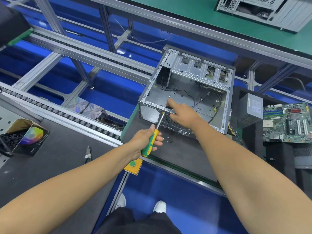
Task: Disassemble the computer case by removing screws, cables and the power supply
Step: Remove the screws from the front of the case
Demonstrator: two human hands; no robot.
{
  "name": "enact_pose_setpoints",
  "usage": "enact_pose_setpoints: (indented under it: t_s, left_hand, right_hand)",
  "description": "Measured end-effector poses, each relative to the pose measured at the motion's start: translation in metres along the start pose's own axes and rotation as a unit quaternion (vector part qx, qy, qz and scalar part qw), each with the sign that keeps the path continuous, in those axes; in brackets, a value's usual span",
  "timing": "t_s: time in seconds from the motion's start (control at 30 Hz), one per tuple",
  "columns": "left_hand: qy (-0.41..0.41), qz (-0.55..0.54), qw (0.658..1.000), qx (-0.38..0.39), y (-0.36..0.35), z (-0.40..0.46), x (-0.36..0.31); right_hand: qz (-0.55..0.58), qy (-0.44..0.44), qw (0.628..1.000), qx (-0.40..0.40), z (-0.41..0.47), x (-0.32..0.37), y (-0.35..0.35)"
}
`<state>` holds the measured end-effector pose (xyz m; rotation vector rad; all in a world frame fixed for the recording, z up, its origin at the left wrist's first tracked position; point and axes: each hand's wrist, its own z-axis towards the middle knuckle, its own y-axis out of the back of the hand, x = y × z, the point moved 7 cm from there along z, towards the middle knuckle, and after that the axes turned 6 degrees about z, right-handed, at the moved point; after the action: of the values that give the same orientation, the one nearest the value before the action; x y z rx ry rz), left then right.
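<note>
Gripping a screwdriver (151, 140), the left hand (146, 140) sets its tip at the case (185, 92) rim.
Right hand (183, 114) reaches inside; its fingertips are hidden, grip unclear.

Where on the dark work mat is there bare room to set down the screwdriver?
Free: the dark mat between the loose screws and its near edge, and the grey bench between the side cutters and the cardboard box. Crowded: right of the open metal computer case, around the power supply and green motherboard.

Case (185, 92) interior mostly open; cables (194, 98) prob. loose.
</note>
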<state>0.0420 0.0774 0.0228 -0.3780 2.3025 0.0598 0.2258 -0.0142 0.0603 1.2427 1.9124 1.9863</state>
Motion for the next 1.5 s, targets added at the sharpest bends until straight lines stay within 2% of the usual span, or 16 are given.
enact_pose_setpoints:
  t_s: [0.1,0.4,0.6,0.7,1.0,1.13,1.27,1.37,1.5]
  left_hand:
    - [0.002,-0.020,1.000,0.003,-0.001,0.000,-0.001]
    - [-0.060,-0.042,0.995,-0.068,-0.007,-0.004,-0.003]
    - [-0.033,0.040,0.999,0.007,-0.006,-0.008,-0.008]
    - [-0.016,0.029,0.999,0.020,-0.002,-0.008,-0.012]
    - [-0.046,0.014,0.994,-0.099,0.012,-0.002,-0.012]
    - [-0.072,-0.033,0.995,-0.065,0.007,-0.002,-0.011]
    - [-0.023,-0.006,0.999,-0.021,0.006,-0.001,-0.006]
    - [-0.005,-0.026,1.000,0.001,0.007,0.000,-0.008]
    - [-0.015,-0.039,0.999,-0.026,0.003,0.001,-0.010]
  right_hand:
    - [0.000,-0.002,1.000,0.001,0.000,0.000,0.000]
    - [-0.001,0.002,1.000,0.002,-0.003,0.005,0.005]
    - [-0.012,-0.004,1.000,0.008,-0.004,0.007,0.006]
    - [-0.011,-0.006,1.000,0.012,-0.004,0.008,0.006]
    - [-0.009,-0.019,1.000,0.015,-0.004,0.007,0.005]
    - [-0.007,-0.025,1.000,0.017,-0.004,0.006,0.005]
    - [-0.011,-0.017,1.000,0.013,-0.005,0.007,0.006]
    - [-0.014,-0.016,1.000,0.014,-0.005,0.008,0.006]
    - [-0.015,-0.013,1.000,0.019,-0.005,0.010,0.006]
